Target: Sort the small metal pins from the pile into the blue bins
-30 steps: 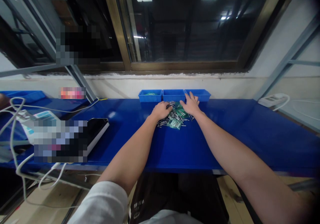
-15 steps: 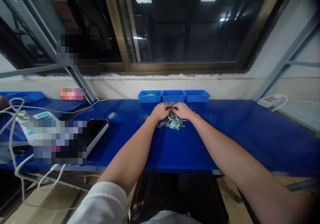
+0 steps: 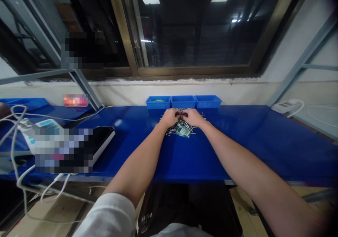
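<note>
On the blue table, a loose heap of thin silvery metal pieces [image 3: 172, 130], like screws or rivets, spreads under and around both hands. My left hand [image 3: 170, 117] rests at the heap's left side with its fingers curled inward. Facing it from the right, my right hand [image 3: 192, 117] is curled the same way, and the fingertips of the two hands nearly meet over the heap. Whatever lies between those fingertips is too small and dark to make out. A small clear greenish plastic bag [image 3: 184, 131] with pale contents lies on the heap's near side.
Three blue bins [image 3: 183, 101] stand in a row behind the heap; the left one holds something greenish. A tablet-like device [image 3: 104, 138] and white cables [image 3: 13, 131] occupy the left. A white power strip [image 3: 286, 105] lies at the right. Part of another person's hand [image 3: 3, 108] shows at the far left.
Both hands stay at the same spot over the heap, with only slight finger movement. The heap and the bag look unchanged.
</note>
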The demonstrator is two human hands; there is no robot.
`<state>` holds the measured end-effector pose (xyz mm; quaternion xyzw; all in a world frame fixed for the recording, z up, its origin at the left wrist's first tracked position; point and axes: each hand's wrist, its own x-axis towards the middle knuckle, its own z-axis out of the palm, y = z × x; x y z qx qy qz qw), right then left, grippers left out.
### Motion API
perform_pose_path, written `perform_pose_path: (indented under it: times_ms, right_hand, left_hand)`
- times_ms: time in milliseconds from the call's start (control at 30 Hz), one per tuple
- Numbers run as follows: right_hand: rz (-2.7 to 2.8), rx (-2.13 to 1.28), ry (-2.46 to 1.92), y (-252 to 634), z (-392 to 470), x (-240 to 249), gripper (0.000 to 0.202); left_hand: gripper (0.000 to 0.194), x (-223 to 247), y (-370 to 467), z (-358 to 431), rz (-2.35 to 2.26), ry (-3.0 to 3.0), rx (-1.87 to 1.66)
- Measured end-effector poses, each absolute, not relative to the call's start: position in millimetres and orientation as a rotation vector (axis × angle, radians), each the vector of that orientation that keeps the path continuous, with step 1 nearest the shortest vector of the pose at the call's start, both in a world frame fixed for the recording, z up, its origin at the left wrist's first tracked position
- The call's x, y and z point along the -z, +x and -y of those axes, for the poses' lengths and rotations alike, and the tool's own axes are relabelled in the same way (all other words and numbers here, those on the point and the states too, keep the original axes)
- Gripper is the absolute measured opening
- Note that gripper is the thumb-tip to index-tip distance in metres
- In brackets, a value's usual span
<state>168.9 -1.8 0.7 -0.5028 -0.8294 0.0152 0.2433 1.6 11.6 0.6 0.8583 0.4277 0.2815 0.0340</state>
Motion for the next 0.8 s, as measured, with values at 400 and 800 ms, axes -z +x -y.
perform_pose_path:
  times_ms: [400,800]
  right_hand:
    - [2.228,0.012,-1.434,166.5,3.5,-2.4,0.021]
    - [1.925,-0.095,-1.172,171.8,1.2,-6.1,0.020]
  left_hand:
    - [0.025,-4.3,3.9,-6.7,-1.340,2.581,-0.889]
    - [0.031,-7.8,4.6,-2.5,-1.380,2.637,-0.978]
